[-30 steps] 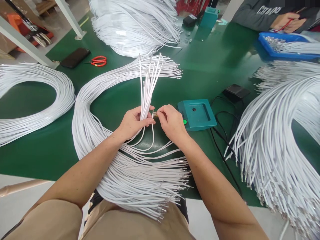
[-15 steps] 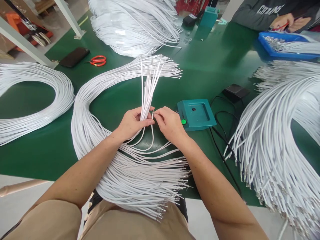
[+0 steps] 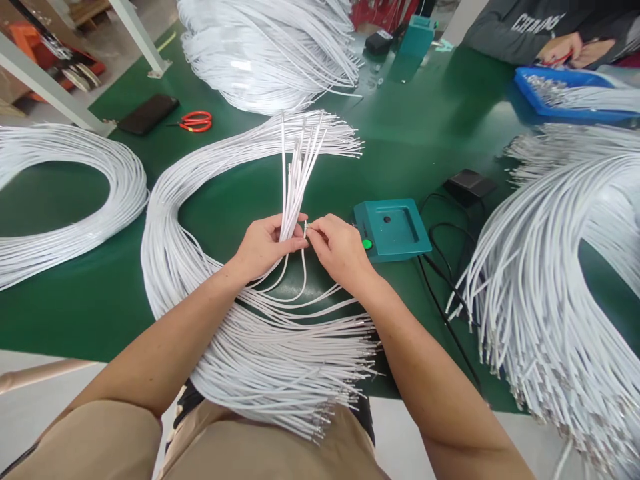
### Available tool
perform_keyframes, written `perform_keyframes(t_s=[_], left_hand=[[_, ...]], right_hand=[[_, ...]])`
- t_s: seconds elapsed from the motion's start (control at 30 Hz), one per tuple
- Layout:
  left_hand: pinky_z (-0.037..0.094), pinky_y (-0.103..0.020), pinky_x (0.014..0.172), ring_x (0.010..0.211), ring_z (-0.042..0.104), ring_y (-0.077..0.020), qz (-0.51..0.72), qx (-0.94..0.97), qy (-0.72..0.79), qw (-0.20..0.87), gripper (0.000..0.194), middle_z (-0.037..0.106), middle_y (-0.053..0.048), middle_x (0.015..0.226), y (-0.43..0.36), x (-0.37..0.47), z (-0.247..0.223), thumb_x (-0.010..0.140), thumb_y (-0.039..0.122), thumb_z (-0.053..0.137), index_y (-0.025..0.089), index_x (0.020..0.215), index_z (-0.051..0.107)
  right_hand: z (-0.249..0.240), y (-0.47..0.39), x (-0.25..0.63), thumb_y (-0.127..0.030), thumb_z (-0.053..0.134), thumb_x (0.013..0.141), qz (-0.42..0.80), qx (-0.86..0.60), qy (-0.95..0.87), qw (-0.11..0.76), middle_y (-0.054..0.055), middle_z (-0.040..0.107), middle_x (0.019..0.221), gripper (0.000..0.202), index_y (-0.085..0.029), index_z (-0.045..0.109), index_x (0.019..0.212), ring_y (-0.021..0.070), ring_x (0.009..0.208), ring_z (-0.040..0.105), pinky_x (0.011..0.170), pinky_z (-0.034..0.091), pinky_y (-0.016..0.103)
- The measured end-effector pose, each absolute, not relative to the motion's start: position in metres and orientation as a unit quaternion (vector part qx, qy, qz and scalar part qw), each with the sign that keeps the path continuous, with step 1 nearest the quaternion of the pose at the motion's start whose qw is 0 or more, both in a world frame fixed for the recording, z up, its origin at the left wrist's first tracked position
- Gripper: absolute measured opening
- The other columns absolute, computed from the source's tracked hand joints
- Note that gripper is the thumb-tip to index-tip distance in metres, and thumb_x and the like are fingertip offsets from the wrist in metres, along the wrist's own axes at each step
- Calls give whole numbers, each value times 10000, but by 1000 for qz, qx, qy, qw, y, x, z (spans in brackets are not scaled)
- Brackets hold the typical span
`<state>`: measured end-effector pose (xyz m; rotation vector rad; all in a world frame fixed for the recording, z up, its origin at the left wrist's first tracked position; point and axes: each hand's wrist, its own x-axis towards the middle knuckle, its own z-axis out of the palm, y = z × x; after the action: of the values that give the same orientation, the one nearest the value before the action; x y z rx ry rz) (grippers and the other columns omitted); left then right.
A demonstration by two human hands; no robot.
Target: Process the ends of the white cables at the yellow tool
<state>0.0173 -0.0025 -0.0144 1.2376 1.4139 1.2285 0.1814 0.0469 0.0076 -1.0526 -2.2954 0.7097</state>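
My left hand is closed around several white cables, whose metal-tipped ends stick up above the fingers. Between its thumb and fingertips one more cable end stands apart from the others. My right hand is pinched at the tip of that single cable; anything else small between its fingers is too small to tell. Beneath both hands a large curved bundle of white cables lies on the green table, its loose ends spread toward my lap.
Right of my hands is a teal device with a green button and black cords. Red scissors and a dark case lie at the back left. More cable bundles flank me. A co-worker's hands are near a blue tray.
Both my hands have stayed nearly in place, with the same cables held. At the back right, the co-worker's hands have shifted slightly.
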Motion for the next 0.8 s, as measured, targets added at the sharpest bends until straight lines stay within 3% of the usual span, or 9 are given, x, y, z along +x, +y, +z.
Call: perform_keyframes(t_s=[0.2,0.43,0.67,0.8], left_hand=[[487,-350,862,805,623,-188,489,491,572,439,445,687,-28,852,-2,17,-15,623,326,821,180,1030,715],[476,-368,894,815,632,-198,486,492,573,440,486,699,-34,848,-3,18,-12,638,344,813,177,1081,700],[475,-349,879,848,623,-199,488,494,573,436,380,693,-43,896,-2,17,-12,630,331,816,178,967,726],[477,-334,844,772,606,-164,491,492,566,443,430,672,-21,838,-2,18,-12,645,299,811,191,1047,703]], right_hand=[[8,49,183,-174,429,921,259,-419,-828,269,34,585,790,204,-188,573,777,157,749,528,704,379,277],[9,45,181,-217,562,840,294,-414,-816,276,-3,594,704,135,-192,590,710,129,650,508,654,370,263],[6,49,182,-174,505,828,290,-410,-811,300,-11,544,683,133,-199,553,707,127,634,480,628,365,258],[5,48,183,-174,512,818,273,-434,-805,299,-6,545,685,130,-200,539,694,128,625,482,621,366,264]])
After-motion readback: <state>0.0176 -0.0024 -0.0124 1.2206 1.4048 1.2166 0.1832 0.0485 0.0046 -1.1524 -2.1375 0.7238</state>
